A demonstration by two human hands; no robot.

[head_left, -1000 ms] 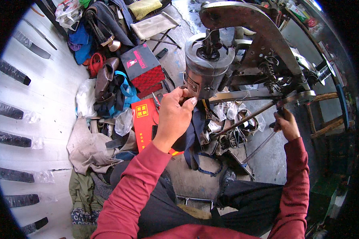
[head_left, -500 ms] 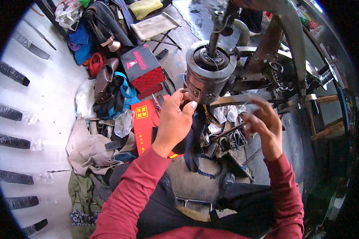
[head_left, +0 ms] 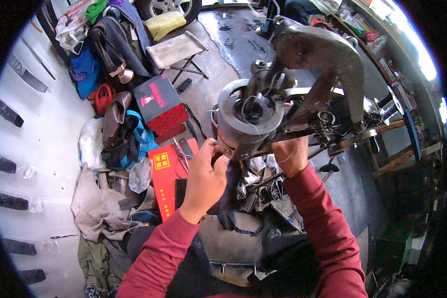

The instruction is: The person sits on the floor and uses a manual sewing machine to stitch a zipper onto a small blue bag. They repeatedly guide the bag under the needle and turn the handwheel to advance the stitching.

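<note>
A dark metal cobbler's sewing machine (head_left: 310,47) stands before me, with a thick round metal head (head_left: 248,130) at its near end. My left hand (head_left: 202,185) is at the lower left of this head, thumb and forefinger closed together against its side. Whatever lies between those fingertips is too small to make out. Beyond the head's right side, my right hand (head_left: 292,153) reaches in under the machine's arm. Its fingers are hidden by the metal parts. A thin pale thread runs beside that hand.
On the left lie a red box (head_left: 164,169) with pliers on it, a black-and-red box (head_left: 159,99), brown shoes (head_left: 115,116) and heaped cloth (head_left: 102,198). A folding stool (head_left: 176,49) stands farther off. A thread spool (head_left: 390,107) sits at the machine's right. Scraps lie beneath the head.
My right hand has moved from the open space at the right to behind the machine's head. My left hand stays at the head's side. The view has shifted, showing more of the far floor.
</note>
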